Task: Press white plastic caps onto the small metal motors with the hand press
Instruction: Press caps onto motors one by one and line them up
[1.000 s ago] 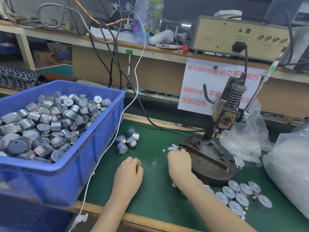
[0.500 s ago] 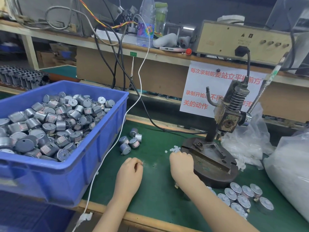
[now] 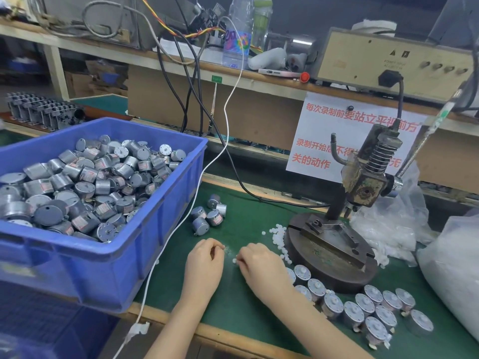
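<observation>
My left hand [image 3: 204,265] rests on the green mat with its fingers curled, and a bit of white shows between its fingertips. My right hand [image 3: 261,268] lies close beside it and pinches a small white cap [image 3: 234,260] at its fingertips. A loose pile of white caps [image 3: 278,237] lies against the left rim of the hand press base [image 3: 329,252]. The press head [image 3: 363,185] stands raised, with nothing on the fixture under it. A few bare motors [image 3: 207,215] lie beyond my hands. Several capped motors [image 3: 363,307] stand at the right front.
A blue bin [image 3: 103,257] full of motors takes up the left side. A white cable [image 3: 181,218] runs along its right wall to the table edge. Clear plastic bags [image 3: 394,224] and a large white bag [image 3: 451,268] crowd the right.
My right hand has moved left from the cap pile at the press base to just beside my left hand, bringing a white cap. My left hand has stayed put.
</observation>
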{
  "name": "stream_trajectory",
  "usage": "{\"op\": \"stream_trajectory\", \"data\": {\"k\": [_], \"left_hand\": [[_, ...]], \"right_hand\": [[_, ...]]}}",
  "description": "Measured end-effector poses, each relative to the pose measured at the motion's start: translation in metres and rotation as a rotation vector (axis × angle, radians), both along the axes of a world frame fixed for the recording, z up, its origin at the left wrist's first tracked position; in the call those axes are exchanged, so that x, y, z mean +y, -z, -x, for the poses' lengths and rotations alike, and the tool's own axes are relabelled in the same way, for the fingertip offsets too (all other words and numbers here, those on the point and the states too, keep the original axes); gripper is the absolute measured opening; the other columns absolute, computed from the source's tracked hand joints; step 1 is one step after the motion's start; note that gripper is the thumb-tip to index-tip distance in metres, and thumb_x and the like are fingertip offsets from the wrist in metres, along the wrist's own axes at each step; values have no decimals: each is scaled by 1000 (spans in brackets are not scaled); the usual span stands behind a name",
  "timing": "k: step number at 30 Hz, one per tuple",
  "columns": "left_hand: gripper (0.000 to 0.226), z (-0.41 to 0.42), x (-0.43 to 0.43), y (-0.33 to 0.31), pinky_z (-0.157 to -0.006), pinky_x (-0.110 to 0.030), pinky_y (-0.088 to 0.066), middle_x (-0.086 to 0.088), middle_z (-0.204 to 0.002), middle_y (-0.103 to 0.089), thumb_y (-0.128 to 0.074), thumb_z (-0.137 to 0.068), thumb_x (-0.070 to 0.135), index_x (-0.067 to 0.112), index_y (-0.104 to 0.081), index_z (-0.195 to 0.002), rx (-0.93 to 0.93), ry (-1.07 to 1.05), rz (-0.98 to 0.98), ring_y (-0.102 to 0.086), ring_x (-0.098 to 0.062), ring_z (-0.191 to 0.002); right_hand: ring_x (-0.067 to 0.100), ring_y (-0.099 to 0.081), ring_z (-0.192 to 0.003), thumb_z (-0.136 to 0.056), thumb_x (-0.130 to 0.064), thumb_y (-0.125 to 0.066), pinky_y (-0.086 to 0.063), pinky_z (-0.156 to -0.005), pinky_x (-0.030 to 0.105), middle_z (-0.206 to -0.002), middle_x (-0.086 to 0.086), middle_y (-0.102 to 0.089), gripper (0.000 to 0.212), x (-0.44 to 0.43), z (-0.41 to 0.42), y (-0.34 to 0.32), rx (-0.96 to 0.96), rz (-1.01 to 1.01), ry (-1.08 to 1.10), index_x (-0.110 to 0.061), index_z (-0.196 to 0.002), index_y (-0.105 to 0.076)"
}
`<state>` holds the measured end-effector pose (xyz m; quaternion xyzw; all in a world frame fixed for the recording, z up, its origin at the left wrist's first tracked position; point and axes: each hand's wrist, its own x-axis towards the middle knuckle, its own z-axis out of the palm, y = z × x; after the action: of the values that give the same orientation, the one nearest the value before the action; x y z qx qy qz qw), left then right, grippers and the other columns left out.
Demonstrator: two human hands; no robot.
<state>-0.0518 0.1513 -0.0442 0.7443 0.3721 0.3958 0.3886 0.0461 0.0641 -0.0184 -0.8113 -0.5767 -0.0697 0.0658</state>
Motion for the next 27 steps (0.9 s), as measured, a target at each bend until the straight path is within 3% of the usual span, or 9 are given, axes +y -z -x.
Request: {"op": "stream_trajectory", "data": {"k": [6, 9, 14, 18, 21, 24, 27], "left_hand": [[17, -1, 2, 2, -63, -4, -35, 10, -75, -55, -51, -85, 1, 9, -65, -78, -3, 0, 17, -52, -4, -70], [16, -1, 1, 3, -61, -12, -32, 4, -78, -58, -53, -85, 1, 10, -65, -78, 5, 15, 19, -51, -5, -69], [15, -1, -1, 5, -64, -18, -38, 7, -77, -51, -59, -81, 5, 19, -63, -78, 91, 104, -8, -50, -4, -65], [9, 1, -1, 8, -66, -16, -41, 9, -78, -51, -66, -78, 9, 17, -66, -80, 109, 183, -57, -50, -3, -66], [6, 2, 0, 9, -66, -15, -36, 13, -74, -48, -70, -77, 16, 18, -64, -78, 150, 231, -120, -47, -2, -67], [11, 1, 0, 9, -70, -25, -36, 16, -69, -44, -68, -78, 23, 22, -58, -73, 248, 246, -192, -48, -10, -74], [12, -1, 1, 8, -64, -25, -29, 12, -71, -46, -65, -80, 24, 16, -58, -75, 271, 220, -197, -52, -18, -81]], "right_hand": [[21, -46, -108, -100, -30, -34, -35, -83, 29, -115, 2, -54, 34, -6, 0, 11, 48, -8, -52, -13, -114, -60], [20, -47, -108, -99, -31, -35, -35, -84, 27, -114, 0, -57, 36, -8, -2, 11, 85, -45, -71, -15, -115, -63], [14, -53, -100, -94, -25, -46, -35, -80, 20, -102, -4, -61, 25, -11, -5, 10, 244, -217, 8, -20, -108, -66], [15, -55, -91, -93, -21, -50, -38, -78, 22, -100, -2, -61, 21, 9, -10, -3, 355, -315, 101, -16, -104, -67], [17, -54, -98, -92, -18, -49, -36, -79, 22, -105, 0, -60, 24, 34, -12, -14, 370, -314, 86, -15, -110, -64], [20, -48, -110, -92, -16, -47, -35, -86, 26, -116, 3, -55, 31, 59, -6, -17, 334, -257, 16, -15, -121, -57], [25, -44, -113, -93, -15, -47, -36, -93, 33, -123, 6, -53, 33, 79, 3, -18, 232, -170, -91, -12, -124, -54]]}}
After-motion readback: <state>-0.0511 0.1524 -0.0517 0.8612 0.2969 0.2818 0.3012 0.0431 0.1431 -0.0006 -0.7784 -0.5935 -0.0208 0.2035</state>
